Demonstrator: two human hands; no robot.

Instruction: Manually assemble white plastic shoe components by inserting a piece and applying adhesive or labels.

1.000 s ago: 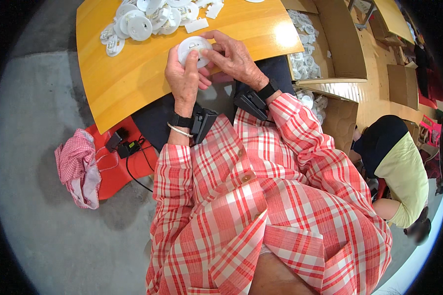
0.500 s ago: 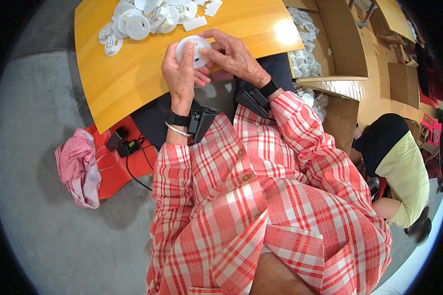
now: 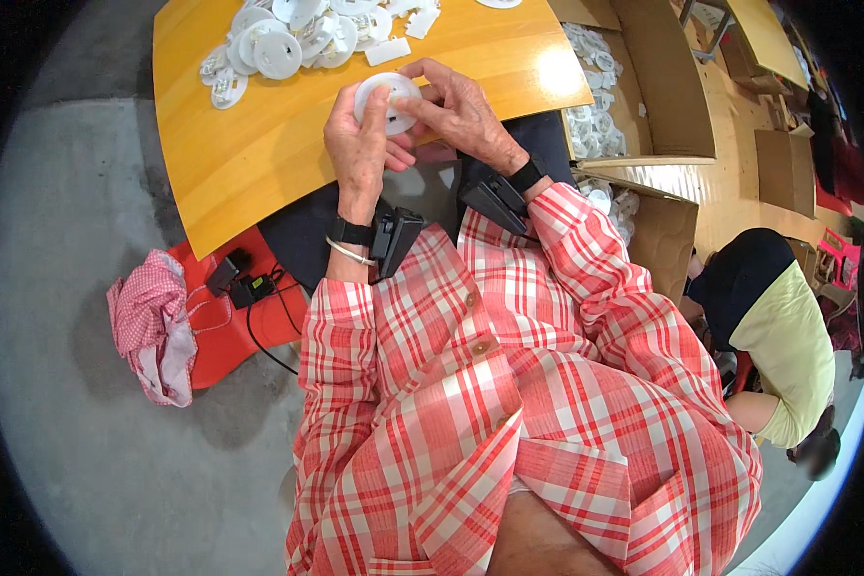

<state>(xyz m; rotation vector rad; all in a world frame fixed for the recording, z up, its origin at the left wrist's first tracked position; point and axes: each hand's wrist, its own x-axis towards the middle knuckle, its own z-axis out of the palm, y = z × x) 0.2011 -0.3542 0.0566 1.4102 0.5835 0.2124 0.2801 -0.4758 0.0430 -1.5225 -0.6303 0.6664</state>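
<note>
A round white plastic disc (image 3: 378,88) with small dark slots is held between my two hands, over the near edge of the yellow table (image 3: 250,163). My left hand (image 3: 357,139) grips its left side, thumb on the face and fingers beneath. On the right side my right hand (image 3: 459,110) pinches the rim, its thumb pressed on the disc near the middle. What the fingers do underneath is hidden. Beyond my hands lies a heap of similar white discs and parts (image 3: 302,38), with a flat white rectangular piece (image 3: 387,52) at its near side.
An open cardboard box (image 3: 658,77) full of white parts stands right of the table, with another carton (image 3: 664,226) below it. A red stool (image 3: 259,326) at left carries pink checked cloth (image 3: 154,322) and black cables. Another person (image 3: 782,331) bends at the far right.
The table and heap sit slightly farther right and lower in view. Both hands keep hold of the disc, with the right thumb shifted a little across its face.
</note>
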